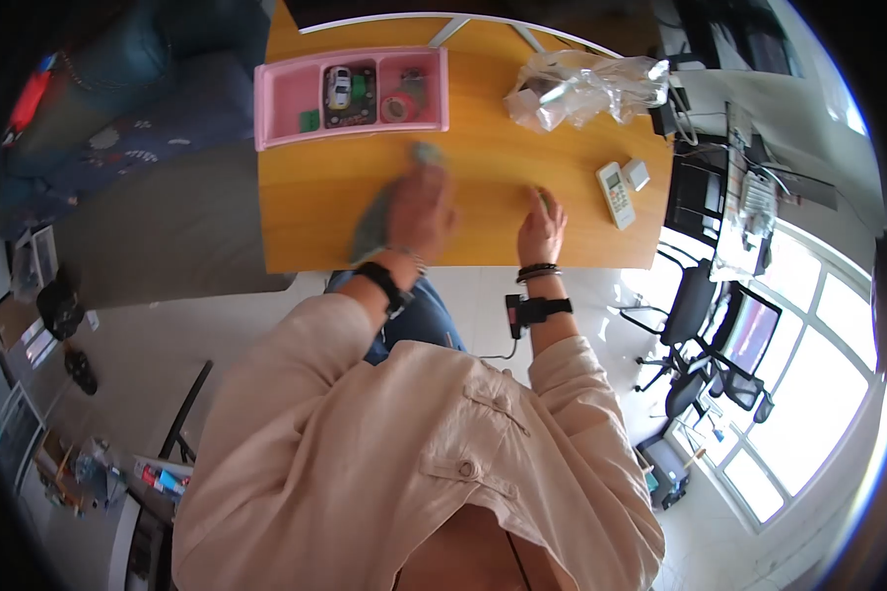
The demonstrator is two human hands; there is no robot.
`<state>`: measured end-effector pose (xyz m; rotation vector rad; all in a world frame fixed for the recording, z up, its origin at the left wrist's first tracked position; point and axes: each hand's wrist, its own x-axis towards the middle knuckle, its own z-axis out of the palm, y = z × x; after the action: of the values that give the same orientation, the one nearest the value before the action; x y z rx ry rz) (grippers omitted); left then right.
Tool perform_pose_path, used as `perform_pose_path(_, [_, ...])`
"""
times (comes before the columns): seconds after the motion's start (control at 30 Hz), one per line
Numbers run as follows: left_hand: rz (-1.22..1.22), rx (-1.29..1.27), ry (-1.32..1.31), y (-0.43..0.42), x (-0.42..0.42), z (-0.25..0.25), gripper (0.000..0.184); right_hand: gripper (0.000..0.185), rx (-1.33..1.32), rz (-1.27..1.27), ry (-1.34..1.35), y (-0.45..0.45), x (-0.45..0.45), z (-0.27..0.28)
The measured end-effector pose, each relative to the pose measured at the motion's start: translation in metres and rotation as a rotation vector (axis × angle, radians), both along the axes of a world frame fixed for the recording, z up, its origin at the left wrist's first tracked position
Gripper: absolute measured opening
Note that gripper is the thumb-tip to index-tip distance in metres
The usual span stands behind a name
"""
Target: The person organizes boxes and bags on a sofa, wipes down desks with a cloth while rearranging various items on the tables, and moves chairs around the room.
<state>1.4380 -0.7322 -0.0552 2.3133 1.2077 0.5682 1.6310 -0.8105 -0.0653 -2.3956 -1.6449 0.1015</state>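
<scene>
My left hand (422,212), smeared by motion, presses a grey-green cloth (369,229) on the wooden table (315,197). Part of the cloth shows beyond the fingertips, and a wider part lies left of the wrist, which wears a black watch. Over the table's near part, to the right, is my right hand (542,231), its fingers curled together. A small greenish spot shows between thumb and fingers, too small to name. Ahead of my left hand stands a pink tray (353,135) with three compartments. A toy car (340,89) sits in its middle one.
The tray's right compartment holds a pink tape roll (398,106); a green piece (309,120) lies in the left one. Crumpled clear plastic (591,89) lies at the back right. Nearer are a white remote control (616,195) and a small white box (637,174).
</scene>
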Motion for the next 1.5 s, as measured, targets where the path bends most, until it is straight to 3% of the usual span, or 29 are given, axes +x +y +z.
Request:
perform_pose_path(0.03, [-0.205,-0.034,-0.045,-0.01,0.02,-0.003,0.044,0.038,0.012,-0.041,0.051,-0.003,-0.007,0.002])
perform_pose_path(0.17, [-0.474,0.056,0.039,-0.018,0.029,-0.025,0.051,0.037,0.072,-0.231,0.238,-0.022,0.004,0.009])
perform_pose_path(0.2, [-0.398,0.033,0.079,-0.008,0.013,-0.016,0.05,0.037,0.074,-0.247,0.226,-0.029,0.016,0.008])
perform_pose_path(0.27, [-0.215,0.066,0.152,0.012,-0.023,-0.008,0.049,0.036,0.351,-0.336,0.206,-0.034,0.041,0.001])
perform_pose_path(0.37, [-0.044,0.144,0.2,0.012,-0.035,-0.024,0.048,0.03,0.35,-0.484,0.223,-0.047,0.08,0.002])
perform_pose_path(0.47, [0.147,0.173,0.25,0.011,0.006,-0.021,0.047,0.025,0.333,-0.565,0.252,-0.046,0.109,0.005])
perform_pose_path(0.53, [0.261,0.135,0.288,0.0,0.059,-0.017,0.047,0.026,0.419,-0.446,0.196,-0.051,0.133,0.006])
perform_pose_path(0.6, [0.13,0.097,0.123,-0.004,0.125,-0.016,0.047,0.03,0.396,-0.363,0.136,-0.052,0.16,0.005])
perform_pose_path(0.67, [0.031,0.05,0.055,-0.017,0.192,-0.012,0.047,0.041,0.19,-0.308,-0.014,-0.051,0.17,0.016])
perform_pose_path(0.73, [-0.1,0.038,0.061,-0.036,0.219,-0.015,0.047,0.054,0.06,-0.17,0.045,-0.049,0.183,0.021])
perform_pose_path(0.8, [-0.202,0.009,0.066,-0.057,0.227,-0.012,0.047,0.056,-0.027,-0.115,0.115,-0.043,0.188,0.027])
perform_pose_path(0.87, [-0.532,-0.037,0.137,-0.059,0.189,-0.013,0.047,0.056,-0.008,-0.079,0.113,-0.043,0.198,0.019])
perform_pose_path(1.0, [-0.448,-0.091,0.327,-0.029,0.161,-0.005,0.046,0.053,-0.033,-0.025,0.131,-0.038,0.209,0.022])
perform_pose_path(1.07, [-0.051,0.151,0.226,0.003,0.179,-0.016,0.047,0.052,-0.022,-0.013,0.197,-0.039,0.213,0.025])
perform_pose_path(1.17, [0.17,0.125,0.219,0.024,0.24,-0.017,0.048,0.051,0.003,-0.023,0.319,-0.039,0.217,0.023])
perform_pose_path(1.23, [0.101,0.098,0.139,0.011,0.266,-0.012,0.05,0.053,-0.005,-0.091,0.418,-0.041,0.217,0.025])
perform_pose_path(1.3, [-0.122,0.008,0.16,-0.026,0.266,-0.011,0.051,0.053,-0.009,-0.079,0.432,-0.041,0.219,0.024])
perform_pose_path(1.37, [-0.396,-0.107,0.175,-0.056,0.241,-0.007,0.046,0.053,0.015,-0.057,0.447,-0.04,0.217,0.02])
perform_pose_path(1.5, [-0.608,0.0,0.036,-0.081,0.162,-0.018,0.043,0.054,-0.09,0.13,0.374,-0.026,0.197,0.039])
